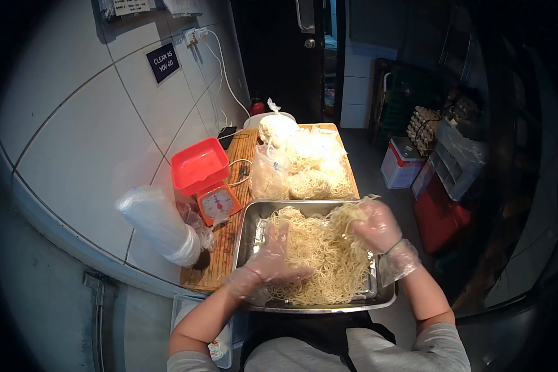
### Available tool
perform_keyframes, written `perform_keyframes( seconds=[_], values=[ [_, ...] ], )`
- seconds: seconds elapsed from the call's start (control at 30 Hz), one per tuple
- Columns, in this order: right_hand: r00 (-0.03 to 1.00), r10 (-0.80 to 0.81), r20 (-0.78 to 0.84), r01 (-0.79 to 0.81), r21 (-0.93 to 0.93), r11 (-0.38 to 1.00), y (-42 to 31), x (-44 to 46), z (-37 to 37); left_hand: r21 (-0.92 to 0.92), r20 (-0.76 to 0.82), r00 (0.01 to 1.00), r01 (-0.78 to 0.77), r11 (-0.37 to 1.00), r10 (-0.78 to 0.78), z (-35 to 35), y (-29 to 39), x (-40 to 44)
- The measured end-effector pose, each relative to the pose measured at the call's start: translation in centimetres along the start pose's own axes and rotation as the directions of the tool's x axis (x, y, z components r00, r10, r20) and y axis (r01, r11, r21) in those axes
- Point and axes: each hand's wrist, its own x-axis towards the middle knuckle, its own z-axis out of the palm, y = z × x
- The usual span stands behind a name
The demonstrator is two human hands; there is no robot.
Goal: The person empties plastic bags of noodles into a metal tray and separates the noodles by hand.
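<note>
A steel tray (240, 239) holds a heap of loose pale noodles (328, 260). My left hand (276, 260), in a clear plastic glove, rests on the left side of the heap with its fingers apart. At the tray's right far corner, my right hand (375, 228), also gloved, is closed round a clump of noodles and lifts it above the heap; some strands hang from it. A green band circles the right glove's wrist. Just beyond the tray lie bagged noodles (310, 184).
An orange scale (218, 203) with a red basin (199, 166) stands left of the tray on a wooden table (220, 263). Near the wall is a roll of plastic bags (161, 226). Egg trays (423, 129), a white box (403, 162) and a red container (440, 214) are at right.
</note>
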Motion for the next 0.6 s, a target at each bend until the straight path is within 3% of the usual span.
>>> perform_keyframes(
  seconds=[0.03,0.13,0.17,0.27,0.3,0.4,0.43,0.5,0.53,0.6],
  values=[
    [1.000,-0.007,0.004,0.007,-0.039,0.999,0.7,-0.1,1.1,0.036,-0.030,0.998,0.053,0.998,-0.052,0.8,0.7,-0.1],
    [0.947,0.013,0.322,0.132,-0.425,0.895,1.2,-0.6,3.8,-0.007,-0.038,0.994,0.098,0.995,-0.098,0.3,1.0,0.1],
    [0.899,0.141,0.415,0.081,-0.473,0.877,0.9,-0.9,3.7,-0.048,-0.028,0.995,0.099,0.994,-0.101,-0.3,0.8,0.2],
    [0.993,-0.086,0.084,0.119,-0.626,0.770,-3.3,-2.0,3.6,-0.096,-0.108,0.994,-0.011,0.995,0.000,-0.8,-1.5,0.7],
    [0.972,0.024,0.233,0.113,-0.555,0.824,-5.3,-1.2,3.2,-0.049,-0.320,0.933,-0.191,0.980,0.165,0.0,-2.8,1.1],
    [0.947,-0.250,0.202,0.292,-0.217,0.931,-4.3,-0.7,8.1,0.099,-0.434,0.824,-0.357,0.929,0.364,-1.4,-1.6,2.0],
    [0.961,-0.233,0.149,0.235,0.004,0.972,-4.0,-0.2,8.7,0.049,-0.357,0.873,-0.339,0.939,0.333,-4.6,1.8,1.4],
    [0.984,-0.165,0.067,0.119,0.443,0.889,-3.6,1.1,9.5,-0.006,-0.376,0.855,-0.388,0.922,0.358,-6.1,2.8,1.7],
    [0.989,-0.136,0.057,0.089,0.511,0.855,-3.0,1.7,9.6,-0.029,-0.388,0.844,-0.413,0.910,0.370,-7.5,3.8,1.7],
    [0.997,-0.070,0.038,0.030,0.638,0.769,-2.1,2.8,9.4,-0.342,-0.396,0.869,-0.440,0.830,0.298,-9.7,5.6,1.0]
  ],
)
